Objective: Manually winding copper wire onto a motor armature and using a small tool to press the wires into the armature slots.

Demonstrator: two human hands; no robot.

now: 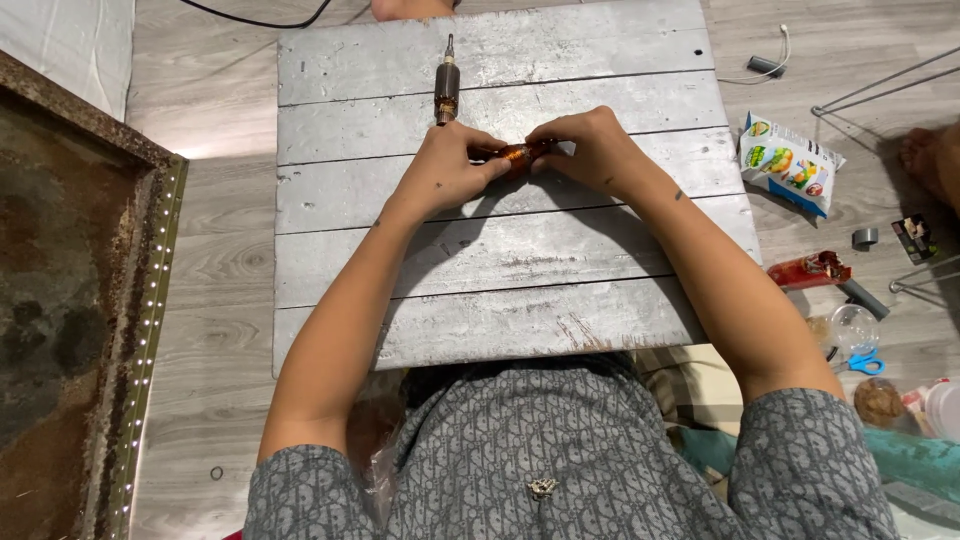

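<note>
Held piece: a small orange-brown cylindrical part (514,153), copper-coloured, lies crosswise between both hands, just above the worktop; only its middle shows, the ends being covered by fingers.
Left hand (447,166): closed around the left end of the held piece, fingertips pinching it, wrist low over the boards.
Right hand (590,147): gripping the right end of the same piece, fingers curled over it, knuckles up; the two hands almost meet over the part.
Worktop (500,260): a panel of grey-painted planks, scuffed and scratched, lying flat under both hands and forearms.
Beyond the left hand: a motor armature (446,84) with a metal shaft lies lengthwise on the worktop, its near end just beside the left hand's knuckles.
Right of the right hand, off the worktop: a snack bag (789,163), white with green and yellow print, on the wooden floor (215,260), well apart from the hand.
Nearer the body on that side: a red wrapper (810,270), a clear round lid or cup (855,325), and blue-handled scissors (866,360) on the floor.
Far right edge: another person's bare foot (930,155).
Left of the left hand, well apart: a rusty framed panel (70,330) edged with a strip of small lights.
</note>
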